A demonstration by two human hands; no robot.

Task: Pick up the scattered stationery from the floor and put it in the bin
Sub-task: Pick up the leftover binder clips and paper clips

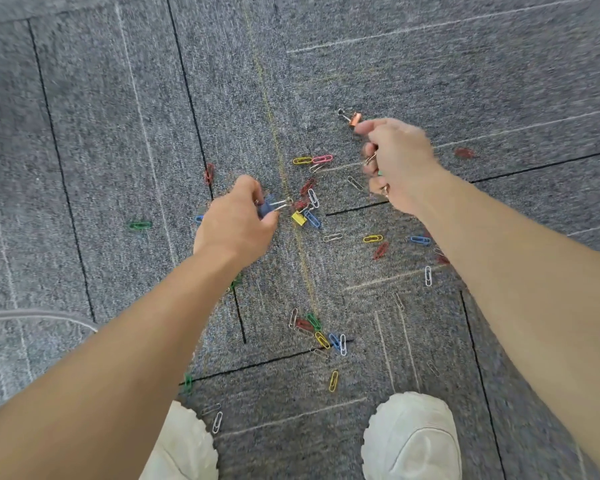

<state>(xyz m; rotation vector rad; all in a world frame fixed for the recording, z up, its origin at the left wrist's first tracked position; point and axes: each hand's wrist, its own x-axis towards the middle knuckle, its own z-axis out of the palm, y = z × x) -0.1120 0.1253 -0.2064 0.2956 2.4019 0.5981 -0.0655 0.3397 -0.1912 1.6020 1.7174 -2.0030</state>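
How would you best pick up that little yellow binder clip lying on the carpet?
Pinch the yellow binder clip by its boxy body from straight above, fingers on its two flat sides. It lies low on the carpet, and paper clips crowd its right side, so a sideways approach would snag them.

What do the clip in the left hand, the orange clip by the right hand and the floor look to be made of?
Blue binder clip in the left hand: seemingly painted sheet metal, with bare shiny wire handles. Orange binder clip near the right hand: the same build, with a coppery sheen. Floor: grey carpet tiles, going by the speckled woven texture and dark seams.
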